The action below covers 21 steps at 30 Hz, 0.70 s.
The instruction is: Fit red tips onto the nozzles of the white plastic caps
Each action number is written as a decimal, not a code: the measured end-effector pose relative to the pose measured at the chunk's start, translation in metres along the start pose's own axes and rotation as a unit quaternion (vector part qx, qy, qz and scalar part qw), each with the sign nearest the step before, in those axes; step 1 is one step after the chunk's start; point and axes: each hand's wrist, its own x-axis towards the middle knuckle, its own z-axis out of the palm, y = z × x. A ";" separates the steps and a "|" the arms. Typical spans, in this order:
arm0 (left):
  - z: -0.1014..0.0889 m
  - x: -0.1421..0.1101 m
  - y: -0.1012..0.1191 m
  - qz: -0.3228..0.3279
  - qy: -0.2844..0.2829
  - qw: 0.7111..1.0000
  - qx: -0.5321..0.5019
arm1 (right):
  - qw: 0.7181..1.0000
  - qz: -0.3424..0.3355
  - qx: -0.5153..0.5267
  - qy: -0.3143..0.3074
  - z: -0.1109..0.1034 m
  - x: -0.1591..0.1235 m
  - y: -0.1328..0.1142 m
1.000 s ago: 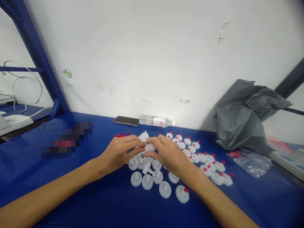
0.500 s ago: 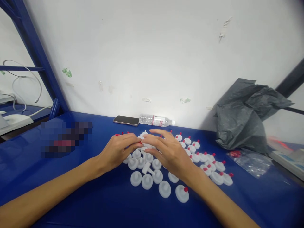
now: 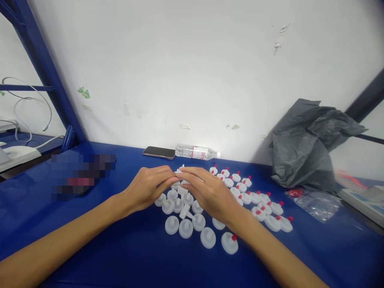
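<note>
My left hand (image 3: 147, 186) and right hand (image 3: 214, 194) meet at the tips, and I can't tell what they grip, if anything. One white tipped cap (image 3: 185, 211) lies just on my side of them, right hand nearer, its spout pointing right and toward me. It looks milky, on the blue bench (image 3: 120, 256).

Bright, pale light reaches your table (image 3: 120, 256), with soft fine detail.
Beyond your left hand (image 3: 150, 186) and right hand (image 3: 207, 188), the white wall (image 3: 192, 80) looks brightest; glare streaks the tabletop left of your left hand, where pixelation hides a patch. You'll see soft shadow beside the grey bag (image 3: 309, 148), slightly blurred fingers, wide-angle stretching and a darkened corner far above your right hand.
</note>
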 end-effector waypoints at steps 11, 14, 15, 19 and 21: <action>-0.012 -0.004 -0.052 -0.198 -0.061 0.961 0.181 | 0.997 0.061 -0.044 -0.035 -0.006 -0.006 0.024; -0.010 -0.005 -0.053 -0.200 -0.081 0.960 0.176 | 0.996 0.067 -0.055 -0.027 -0.009 -0.005 0.026; -0.009 -0.005 -0.052 -0.202 -0.085 0.960 0.175 | 0.995 0.071 -0.061 -0.027 -0.010 -0.004 0.026; -0.007 -0.003 -0.047 -0.212 -0.105 0.955 0.181 | 0.993 0.080 -0.075 -0.033 -0.013 -0.003 0.025; -0.007 -0.004 -0.046 -0.212 -0.118 0.953 0.182 | 0.993 0.083 -0.077 -0.040 -0.013 -0.003 0.025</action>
